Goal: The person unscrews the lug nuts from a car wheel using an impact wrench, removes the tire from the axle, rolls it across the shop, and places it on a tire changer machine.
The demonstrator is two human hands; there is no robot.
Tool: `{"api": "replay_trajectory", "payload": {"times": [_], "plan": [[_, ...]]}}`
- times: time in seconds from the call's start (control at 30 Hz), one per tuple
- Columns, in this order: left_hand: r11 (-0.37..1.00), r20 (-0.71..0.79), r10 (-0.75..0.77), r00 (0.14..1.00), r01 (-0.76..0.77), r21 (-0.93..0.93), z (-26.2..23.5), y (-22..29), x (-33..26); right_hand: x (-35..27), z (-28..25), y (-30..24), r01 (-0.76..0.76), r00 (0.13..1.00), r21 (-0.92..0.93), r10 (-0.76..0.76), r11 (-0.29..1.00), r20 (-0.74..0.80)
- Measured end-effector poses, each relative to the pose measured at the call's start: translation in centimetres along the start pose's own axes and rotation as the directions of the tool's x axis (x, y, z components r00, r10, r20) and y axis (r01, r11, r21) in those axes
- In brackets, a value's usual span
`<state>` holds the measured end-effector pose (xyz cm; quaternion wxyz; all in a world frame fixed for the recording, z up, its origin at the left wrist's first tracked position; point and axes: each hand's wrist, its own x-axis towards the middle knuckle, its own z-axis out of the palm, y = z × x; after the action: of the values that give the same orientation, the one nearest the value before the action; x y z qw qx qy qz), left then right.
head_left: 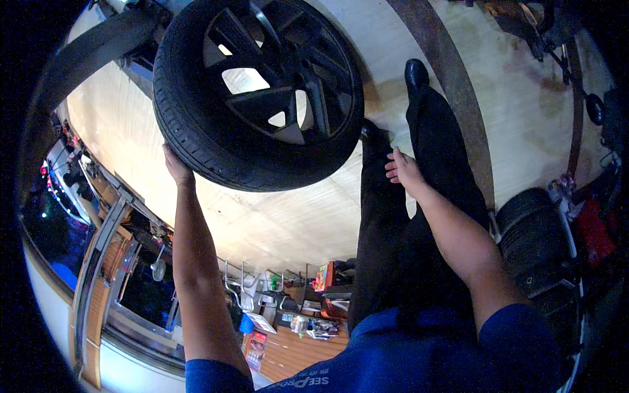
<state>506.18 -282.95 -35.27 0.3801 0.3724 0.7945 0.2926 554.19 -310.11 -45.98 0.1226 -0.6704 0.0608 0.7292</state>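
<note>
A large black tyre on a dark spoked wheel (259,88) stands upright on the pale floor in front of me. My left hand (177,167) rests flat against the tread at the tyre's lower left, arm stretched out. My right hand (403,169) hangs free beside my black trouser leg, fingers loosely apart, holding nothing. My black shoes (416,72) show beyond the tyre's right side.
A second black tyre (534,229) lies at the right near red gear (593,229). A wooden counter with small packages and a wire rack (295,314) sits at lower centre. A glass door frame (105,262) is at the left. Metal equipment (557,39) stands at the upper right.
</note>
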Motion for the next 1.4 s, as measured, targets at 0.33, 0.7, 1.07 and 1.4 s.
{"api": "replay_trajectory", "payload": {"times": [0.33, 0.7, 1.07, 1.4], "plan": [[0.998, 0.119, 0.031, 0.992, -0.038, 0.052, -2.1, -3.7, -2.1, 1.2, 2.0, 1.7, -0.002, 0.997, -0.09, 0.008, 0.996, 0.077], [0.973, -0.067, -0.225, 0.972, 0.221, -0.061, 1.1, 0.5, -7.4, 0.8, 1.5, 0.7, 0.004, 0.999, -0.146, 0.003, 0.989, 0.047], [0.937, -0.428, -0.06, 0.902, 0.199, 0.287, 12.0, 8.5, -12.0, -0.4, 2.9, -4.8, 0.057, 0.996, -0.033, -0.054, 0.998, 0.073], [0.959, -0.445, -0.009, 0.896, 0.133, 0.25, 16.0, 8.5, -19.3, -0.2, 7.4, -19.9, 0.32, 0.947, -0.074, -0.318, 0.945, 0.037]]}}
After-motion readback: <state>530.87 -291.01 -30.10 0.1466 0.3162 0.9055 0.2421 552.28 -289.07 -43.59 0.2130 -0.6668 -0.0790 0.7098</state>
